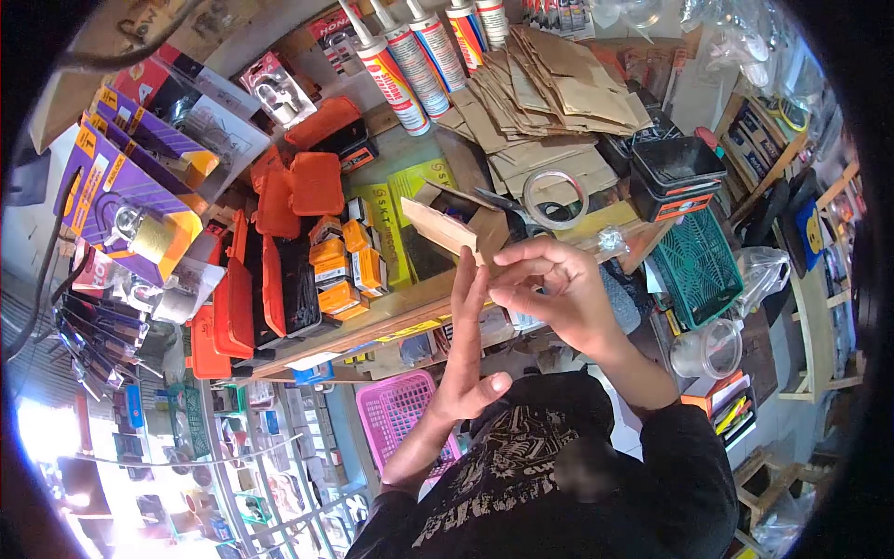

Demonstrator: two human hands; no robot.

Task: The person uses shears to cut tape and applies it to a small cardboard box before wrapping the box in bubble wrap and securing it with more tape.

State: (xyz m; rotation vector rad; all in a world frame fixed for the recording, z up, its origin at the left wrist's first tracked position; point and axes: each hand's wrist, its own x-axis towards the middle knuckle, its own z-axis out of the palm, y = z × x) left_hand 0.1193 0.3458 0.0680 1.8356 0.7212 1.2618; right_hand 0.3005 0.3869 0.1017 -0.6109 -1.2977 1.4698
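A small brown cardboard box (486,226) with a raised flap (438,226) is at the bench edge, its top open and something dark inside. My left hand (463,359) is open, fingers stretched straight up and their tips against the box's near edge, thumb out to the side. My right hand (556,291) is closed, its thumb and curled fingers drawn together beside the near corner of the box. Its index fingertip is close to the cardboard. What lies between those fingertips, if anything, is hidden.
Several small orange boxes (343,265) and orange-lidded cases (317,184) stand left on the bench. Behind are silicone tubes (391,82) and flattened cardboard (559,88). A tape roll (556,222), black bins (677,177) and a green basket (698,261) are rightward; a pink basket (396,410) is below.
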